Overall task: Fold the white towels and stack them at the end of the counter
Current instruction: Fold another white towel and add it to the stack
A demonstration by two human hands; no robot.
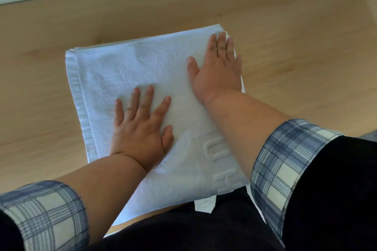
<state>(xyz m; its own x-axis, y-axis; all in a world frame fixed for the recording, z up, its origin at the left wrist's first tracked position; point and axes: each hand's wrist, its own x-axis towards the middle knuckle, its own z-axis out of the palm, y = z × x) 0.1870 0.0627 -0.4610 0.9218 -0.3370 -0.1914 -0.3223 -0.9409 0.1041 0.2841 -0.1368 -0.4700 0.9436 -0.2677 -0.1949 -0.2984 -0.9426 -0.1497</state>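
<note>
A folded white towel (126,71) lies flat on the wooden counter (285,36), reaching its near edge at 6 o'clock. The left hand (140,128) rests palm-down on the towel toward 7 o'clock, fingers (150,98) straight and spread. The right hand (218,67) presses flat on the 2 o'clock corner, its fingers straight and close together, thumb apart.

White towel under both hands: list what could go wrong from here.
The white towel hangs past the near edge of the counter, so it may slide off once the left hand and right hand lift. Its layers look offset along the left hem, so another fold could lock in an uneven edge.
</note>
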